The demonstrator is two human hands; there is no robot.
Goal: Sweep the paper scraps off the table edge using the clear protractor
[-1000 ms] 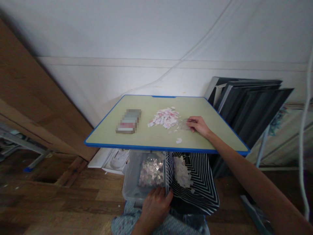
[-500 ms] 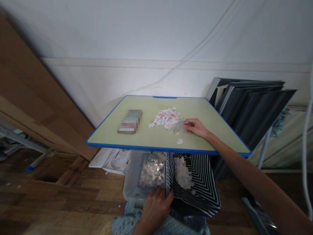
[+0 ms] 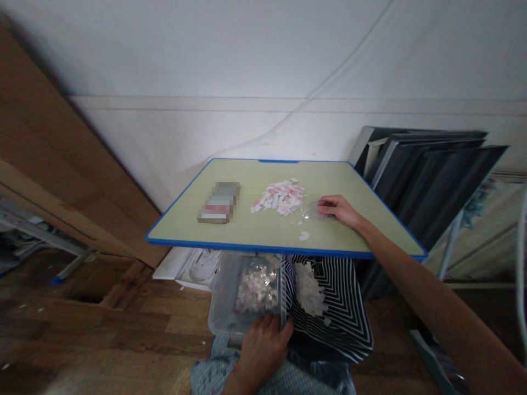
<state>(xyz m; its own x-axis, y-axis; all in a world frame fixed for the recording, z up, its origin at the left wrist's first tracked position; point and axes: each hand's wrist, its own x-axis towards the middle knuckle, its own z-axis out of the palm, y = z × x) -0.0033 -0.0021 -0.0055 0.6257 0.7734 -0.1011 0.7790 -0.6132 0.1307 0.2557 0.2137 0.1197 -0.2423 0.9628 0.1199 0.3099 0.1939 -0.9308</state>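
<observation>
While the right hand (image 3: pixel 338 212), almost closed, pinches a clear plastic piece (image 3: pixel 312 210) right of the paper pile (image 3: pixel 282 196) mid-frame, the left hand (image 3: pixel 265 343) curls over the plastic bin (image 3: pixel 219 315) at bottom middle, its edge gripped, perhaps to keep it steady.

A single camera, worn on the person's head, looks forward and down over the tabletop (image 3: pixel 255 233) toward the wall (image 3: pixel 185 60) behind it. The left hand (image 3: pixel 265 341) lies nearest the lens, low in the view; the right hand (image 3: pixel 336 210) is farther off. The wide view also takes in the floor (image 3: pixel 135 345), a brown board (image 3: pixel 61 148) at left and dark panels (image 3: pixel 432 186) at right.
</observation>
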